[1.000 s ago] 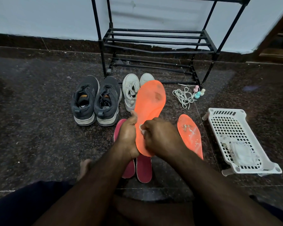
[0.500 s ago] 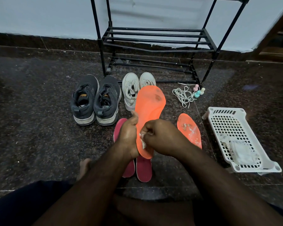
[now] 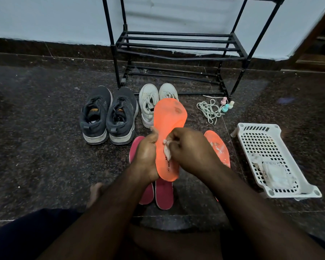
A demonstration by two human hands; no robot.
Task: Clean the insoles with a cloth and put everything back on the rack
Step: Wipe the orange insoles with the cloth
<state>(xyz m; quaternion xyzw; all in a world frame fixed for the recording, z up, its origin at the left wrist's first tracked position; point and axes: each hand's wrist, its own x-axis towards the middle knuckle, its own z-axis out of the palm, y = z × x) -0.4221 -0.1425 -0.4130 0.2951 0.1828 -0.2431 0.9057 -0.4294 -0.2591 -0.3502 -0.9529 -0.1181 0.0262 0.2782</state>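
The right hand has its fingers curled round a small crumpled whitish cloth and presses it against the middle of a flat bright-orange foam insole. The left hand grips that insole by its left edge near the heel, thumb over the rim, and holds it tilted up off the dark speckled stone floor, toe pointing away towards the black metal-bar shoe rack.

The insole is thin and held only at one side, so a hard rub could, I think, buckle it or twist it out of the left hand's grip. The cloth is a small wad; it may slip from the fingers, or miss the dark stain near the toe.

Just right of the held insole lies a second orange insole, smeared with white. Beneath the held one, touching the floor, sit two dark-pink insoles. Beyond it stand a pair of pale sneakers, and left of it a pair of dark grey trainers. None of these is on the rack yet.
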